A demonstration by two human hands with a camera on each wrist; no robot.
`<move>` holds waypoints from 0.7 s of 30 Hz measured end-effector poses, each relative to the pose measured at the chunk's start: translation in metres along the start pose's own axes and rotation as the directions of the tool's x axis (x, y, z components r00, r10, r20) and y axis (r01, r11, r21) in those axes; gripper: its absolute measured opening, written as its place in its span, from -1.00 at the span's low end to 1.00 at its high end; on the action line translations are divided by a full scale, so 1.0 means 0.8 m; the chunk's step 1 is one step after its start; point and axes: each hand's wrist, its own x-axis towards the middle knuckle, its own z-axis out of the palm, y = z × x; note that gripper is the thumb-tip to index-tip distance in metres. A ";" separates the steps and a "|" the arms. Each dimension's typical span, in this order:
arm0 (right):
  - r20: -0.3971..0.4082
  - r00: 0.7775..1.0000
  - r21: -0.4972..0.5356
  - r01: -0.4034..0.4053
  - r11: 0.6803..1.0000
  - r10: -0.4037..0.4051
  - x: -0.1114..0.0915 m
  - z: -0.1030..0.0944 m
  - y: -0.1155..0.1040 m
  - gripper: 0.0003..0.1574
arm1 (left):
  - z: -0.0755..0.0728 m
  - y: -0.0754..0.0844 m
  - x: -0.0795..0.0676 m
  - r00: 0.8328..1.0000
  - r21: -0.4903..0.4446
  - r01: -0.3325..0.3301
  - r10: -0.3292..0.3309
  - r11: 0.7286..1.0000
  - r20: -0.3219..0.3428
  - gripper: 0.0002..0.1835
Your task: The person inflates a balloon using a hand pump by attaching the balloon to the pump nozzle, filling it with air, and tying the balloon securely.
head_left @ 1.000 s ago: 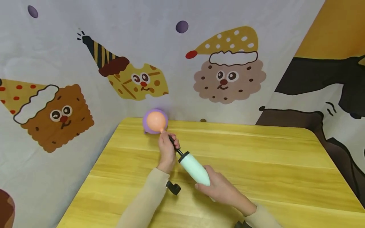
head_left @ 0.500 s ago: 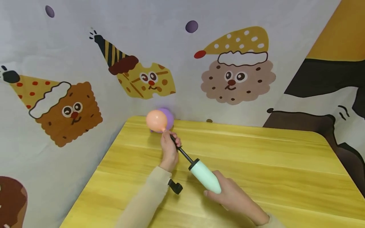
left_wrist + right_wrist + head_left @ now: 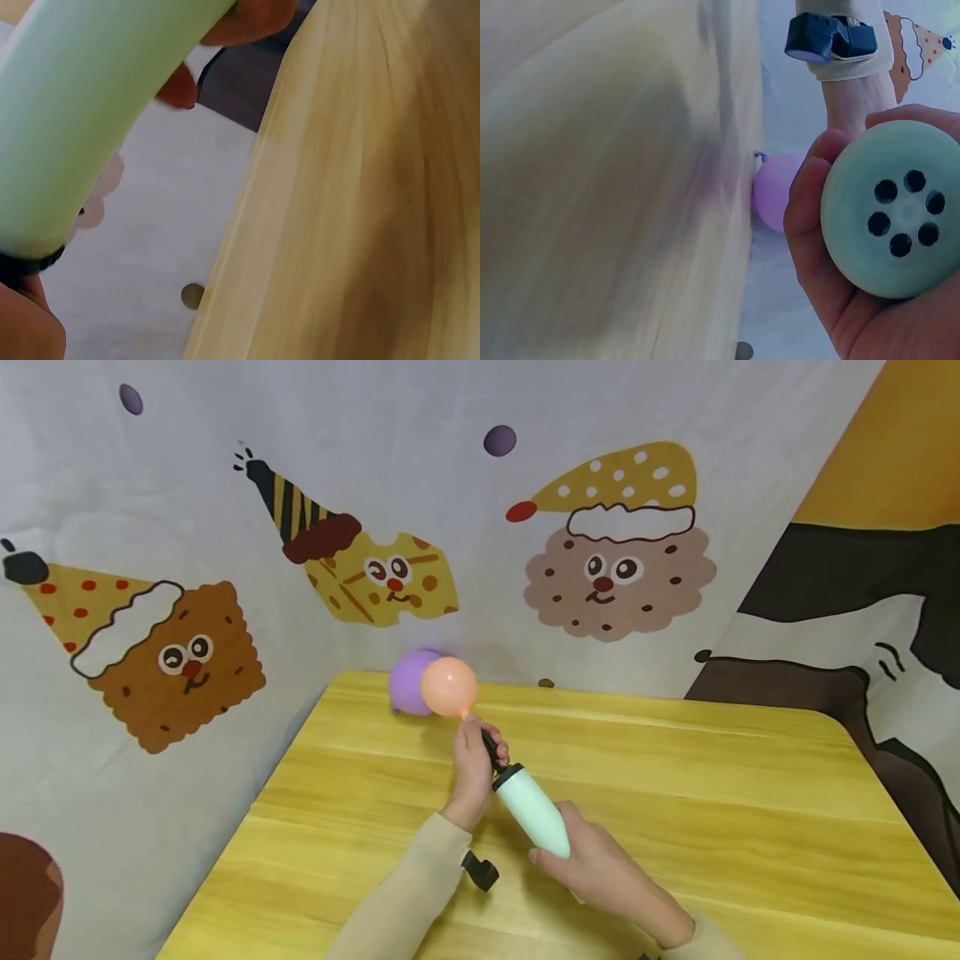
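A small inflated orange balloon sits on the tip of a mint-green balloon pump. My left hand grips the pump's black front end, its fingers right at the balloon's neck. Wrapped around the rear of the green barrel is my right hand. The pump slants from upper left to lower right above the table, its black collar close against the left hand. In the right wrist view, the pump's round end shows several dark holes within the curled right hand.
A purple balloon rests at the table's far left corner, partly hidden behind the orange one. The wooden table meets a printed cloth backdrop at the back and left. A black wrist camera sticks out from the left sleeve.
The green barrel first slid back, baring more black rod, then came forward until the rod is nearly covered. The orange balloon swung left, then right, and now overlaps the purple balloon's right side.
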 end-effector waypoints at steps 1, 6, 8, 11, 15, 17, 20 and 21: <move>0.009 1.000 0.006 0.005 1.000 -0.006 -0.002 0.000 0.002 -0.15 | -0.004 0.002 0.003 1.000 -0.005 -0.003 0.003 1.000 -0.007 -0.61; 0.100 0.995 0.024 0.016 1.000 -0.019 -0.019 -0.011 0.015 -0.18 | -0.034 0.020 0.029 0.996 -0.057 -0.047 0.042 0.997 -0.079 -0.56; 0.141 0.989 0.023 0.033 0.999 -0.036 -0.023 -0.019 0.021 -0.20 | -0.044 0.031 0.041 0.989 -0.081 -0.093 0.082 0.992 -0.125 -0.55; 0.164 0.984 -0.001 0.078 0.997 -0.076 -0.020 -0.027 0.026 -0.25 | -0.053 0.042 0.052 0.978 -0.118 -0.144 0.123 0.982 -0.171 -0.54; 0.122 0.987 -0.060 0.116 0.991 -0.108 -0.009 -0.026 0.025 -0.25 | -0.050 0.041 0.051 0.981 -0.120 -0.139 0.120 0.983 -0.152 -0.53; 0.093 0.990 -0.082 0.110 0.990 -0.103 -0.005 -0.022 0.020 -0.22 | -0.045 0.036 0.047 0.983 -0.113 -0.132 0.115 0.985 -0.146 -0.52; 0.066 0.994 -0.090 0.097 0.991 -0.091 -0.001 -0.012 0.010 -0.19 | -0.038 0.025 0.036 0.982 -0.107 -0.120 0.102 0.987 -0.156 -0.54; 0.061 0.995 -0.085 0.090 0.992 -0.085 0.001 -0.009 0.007 -0.20 | -0.035 0.021 0.032 0.983 -0.109 -0.107 0.089 0.988 -0.158 -0.55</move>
